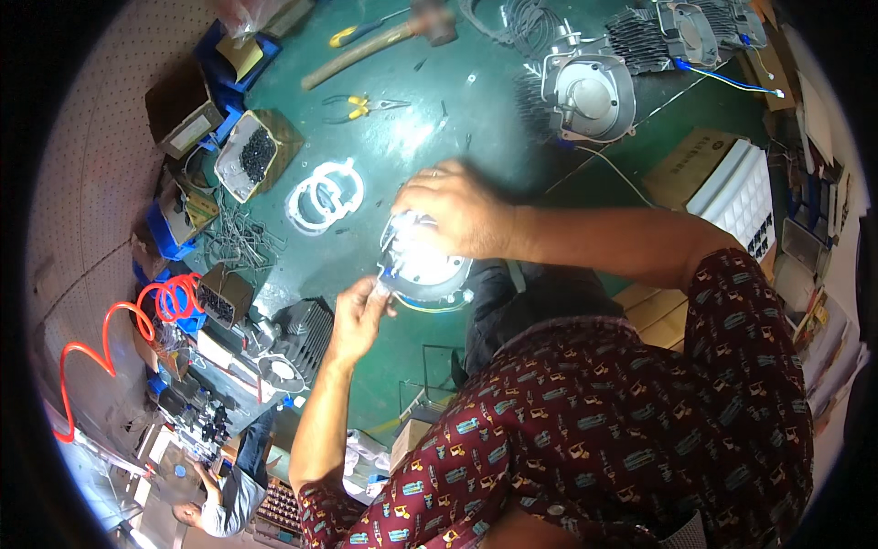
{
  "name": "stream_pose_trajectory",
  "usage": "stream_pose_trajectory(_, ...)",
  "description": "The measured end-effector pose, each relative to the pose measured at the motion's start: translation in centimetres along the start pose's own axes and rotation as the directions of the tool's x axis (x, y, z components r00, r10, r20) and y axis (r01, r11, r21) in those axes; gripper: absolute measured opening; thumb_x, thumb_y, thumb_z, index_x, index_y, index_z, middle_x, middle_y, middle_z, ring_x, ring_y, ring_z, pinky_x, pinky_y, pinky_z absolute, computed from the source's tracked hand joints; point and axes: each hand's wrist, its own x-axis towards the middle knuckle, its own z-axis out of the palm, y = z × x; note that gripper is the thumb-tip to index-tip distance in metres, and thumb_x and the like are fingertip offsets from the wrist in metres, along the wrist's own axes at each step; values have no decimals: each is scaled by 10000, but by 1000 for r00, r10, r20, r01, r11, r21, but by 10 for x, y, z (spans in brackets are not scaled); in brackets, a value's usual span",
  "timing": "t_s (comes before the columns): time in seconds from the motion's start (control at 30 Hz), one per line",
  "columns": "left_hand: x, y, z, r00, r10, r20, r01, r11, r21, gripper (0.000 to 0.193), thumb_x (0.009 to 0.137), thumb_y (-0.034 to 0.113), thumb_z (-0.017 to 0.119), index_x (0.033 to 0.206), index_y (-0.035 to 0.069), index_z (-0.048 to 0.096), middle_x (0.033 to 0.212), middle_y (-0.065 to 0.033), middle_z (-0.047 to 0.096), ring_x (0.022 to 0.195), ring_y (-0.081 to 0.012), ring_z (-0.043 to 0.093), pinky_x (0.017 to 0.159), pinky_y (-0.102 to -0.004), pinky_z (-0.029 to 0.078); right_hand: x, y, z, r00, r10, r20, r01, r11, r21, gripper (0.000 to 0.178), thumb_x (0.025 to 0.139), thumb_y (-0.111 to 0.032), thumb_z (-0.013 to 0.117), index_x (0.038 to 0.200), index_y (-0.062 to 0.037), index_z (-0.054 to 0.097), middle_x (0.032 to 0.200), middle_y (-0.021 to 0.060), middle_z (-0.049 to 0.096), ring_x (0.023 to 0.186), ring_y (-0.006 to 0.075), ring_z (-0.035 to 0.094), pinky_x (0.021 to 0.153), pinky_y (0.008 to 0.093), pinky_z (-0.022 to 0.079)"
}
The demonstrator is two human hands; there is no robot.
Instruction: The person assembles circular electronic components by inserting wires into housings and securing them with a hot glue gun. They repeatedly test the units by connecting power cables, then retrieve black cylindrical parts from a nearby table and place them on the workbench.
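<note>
A round, bright metal motor housing (pixel 430 268) sits in front of me at the bench edge, with blue and yellow wires (pixel 430 305) along its near rim. My left hand (pixel 358 317) is closed, thumb and fingers pinching the housing's left edge beside a small blue piece. Over the housing's top lies my right hand (pixel 455 212), its fingers curled down on the far side and touching it. Glare and the hand itself hide what is under those fingers. Left of the housing, two pale metal rings (pixel 324 197) lie on the green bench.
Yellow-handled pliers (pixel 359 107), a hammer (pixel 370 50) and a screwdriver (pixel 366 30) lie farther back. Finned motor housings (pixel 590 96) stand at the far right. Parts boxes (pixel 259 156) line the left side, near a coiled orange hose (pixel 174 297). Another person (pixel 227 501) sits at lower left.
</note>
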Motion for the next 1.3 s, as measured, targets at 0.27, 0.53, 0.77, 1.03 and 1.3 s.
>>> stream_pose_trajectory(0.27, 11, 10, -12, 944, 323, 69, -305, 772, 557, 267, 1026, 232, 581, 949, -23, 602, 846, -55, 627, 693, -115, 590, 671, -278, 487, 1, -1, 1, 1000, -5, -14, 5, 1000, 10, 239, 853, -277, 720, 985, -89, 652, 995, 90, 691, 1005, 289, 647, 939, 442, 395)
stream_pose_trajectory(0.53, 1, -22, 1, 979, -111, 171, 176, 883, -436, 259, 1042, 240, 552, 1019, -2, 642, 800, -36, 618, 648, -109, 567, 579, -259, 511, 2, 0, 1, 997, -73, 21, 73, 997, 4, 221, 843, -269, 716, 960, -96, 644, 986, 74, 689, 1003, 265, 642, 929, 427, 389)
stream_pose_trajectory(0.77, -13, -22, 20, 875, -358, 326, 419, 221, -881, 178, 1013, 231, 557, 982, 69, 622, 797, -35, 615, 667, -124, 530, 492, -224, 450, 6, 0, 4, 990, -114, 88, 116, 993, -20, 224, 848, -278, 695, 974, -98, 650, 987, 61, 686, 1028, 245, 633, 931, 418, 377)
stream_pose_trajectory(1.03, -9, -18, 18, 918, -264, 295, 375, 339, -863, 268, 1031, 285, 532, 1093, 37, 611, 899, -65, 629, 779, -187, 607, 564, -278, 529, 10, 3, 3, 989, -95, 113, 92, 995, 31, 216, 854, -276, 693, 967, -98, 643, 983, 58, 679, 1008, 245, 629, 925, 410, 373)
stream_pose_trajectory(1.3, -4, -28, 15, 990, -54, 130, 111, 863, -493, 206, 1022, 204, 569, 1004, 15, 649, 853, -76, 660, 724, -182, 625, 693, -327, 549, 16, 5, 1, 987, -161, 24, 161, 987, -8, 214, 724, -139, 683, 925, -63, 676, 941, 78, 714, 912, 258, 688, 842, 405, 496)
